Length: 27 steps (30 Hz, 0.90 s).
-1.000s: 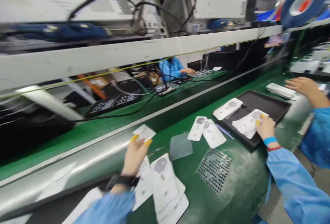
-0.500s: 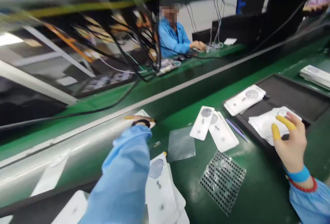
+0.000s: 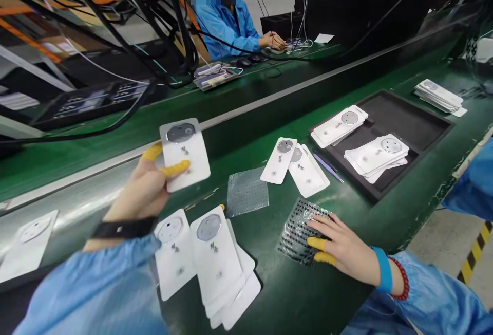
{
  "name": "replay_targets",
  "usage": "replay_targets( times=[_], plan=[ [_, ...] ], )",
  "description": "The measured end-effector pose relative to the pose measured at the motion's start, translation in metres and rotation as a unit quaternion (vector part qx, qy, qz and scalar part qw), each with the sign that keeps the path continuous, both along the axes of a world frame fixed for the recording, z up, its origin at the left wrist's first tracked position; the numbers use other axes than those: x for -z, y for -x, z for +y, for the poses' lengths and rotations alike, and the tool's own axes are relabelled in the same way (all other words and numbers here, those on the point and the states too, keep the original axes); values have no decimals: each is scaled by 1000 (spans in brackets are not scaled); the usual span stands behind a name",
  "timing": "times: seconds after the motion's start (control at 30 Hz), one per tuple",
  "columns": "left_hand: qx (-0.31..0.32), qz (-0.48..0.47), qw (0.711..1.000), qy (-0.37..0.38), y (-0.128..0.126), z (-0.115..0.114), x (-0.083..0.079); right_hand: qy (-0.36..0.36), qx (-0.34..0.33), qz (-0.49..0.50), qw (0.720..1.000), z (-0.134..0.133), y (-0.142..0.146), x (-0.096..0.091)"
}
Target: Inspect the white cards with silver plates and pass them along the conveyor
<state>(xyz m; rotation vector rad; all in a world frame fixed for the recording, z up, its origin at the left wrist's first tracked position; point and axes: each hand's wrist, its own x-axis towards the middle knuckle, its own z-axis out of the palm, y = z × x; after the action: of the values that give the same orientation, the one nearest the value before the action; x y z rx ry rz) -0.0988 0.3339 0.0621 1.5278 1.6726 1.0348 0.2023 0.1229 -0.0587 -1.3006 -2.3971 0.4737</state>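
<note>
My left hand [image 3: 154,178] is raised, holding a white phone-shaped card [image 3: 194,163] with a grey round camera area, between fingers in yellow finger cots. Over a clear sheet of black dots [image 3: 295,229], my right hand [image 3: 342,247] has its yellow-cotted thumb and forefinger close together at the near right edge; the other fingers stretch across the top. The exact grip there is partly hidden. Below my left hand lie a single white card [image 3: 173,253] and a fanned pile of similar cards [image 3: 215,263]. Another clear sheet [image 3: 247,192] lies flat beyond the pile.
Two groups of cards [image 3: 379,155] sit in and on a black tray [image 3: 400,106] at right. Purple tweezers [image 3: 327,167] lie beside overlapping cards [image 3: 308,173]. A card stack [image 3: 439,96] stands beyond. Another card [image 3: 29,242] lies far left. A co-worker [image 3: 231,21] sits opposite behind cables.
My left hand has come back from the far ledge with a white card, now raised. My right hand has moved from the tray cards to the dotted sheet. The view has shifted.
</note>
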Motion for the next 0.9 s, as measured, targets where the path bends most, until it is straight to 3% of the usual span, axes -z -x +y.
replay_targets(
  times=[0.1, 0.13, 0.17, 0.2, 0.33, 0.47, 0.57, 0.63, 0.77, 0.9],
  plan=[
    [4, -155, 986, 67, -10, -76, 8, -54, 6, 25, 998, -1, -9, 5],
    [4, -208, 971, 119, -16, -101, 15, -83, 10, 47, 995, -2, -14, 1],
    [-36, -238, 958, 158, -24, -125, 24, -111, 14, 74, 991, -4, -19, -5],
    [-25, -245, 948, 201, -33, -146, 34, -139, 15, 101, 985, -7, -23, -12],
    [39, -307, 907, 286, -75, -196, 71, -236, -32, 135, 962, -21, -29, -37],
    [112, -381, 850, 347, -105, -212, 91, -230, -87, 39, 968, -29, -38, -43],
    [86, -388, 858, 325, -112, -216, 99, -172, -116, -3, 978, -28, -49, -44],
    [63, -396, 865, 301, -113, -218, 104, -139, -102, 34, 984, -25, -47, -45],
    [31, -407, 874, 263, -113, -218, 108, -111, 4, 193, 975, -12, -12, -35],
    [-3, -421, 874, 245, -112, -216, 109, -113, -18, 201, 973, 4, 28, -13]
  ],
)
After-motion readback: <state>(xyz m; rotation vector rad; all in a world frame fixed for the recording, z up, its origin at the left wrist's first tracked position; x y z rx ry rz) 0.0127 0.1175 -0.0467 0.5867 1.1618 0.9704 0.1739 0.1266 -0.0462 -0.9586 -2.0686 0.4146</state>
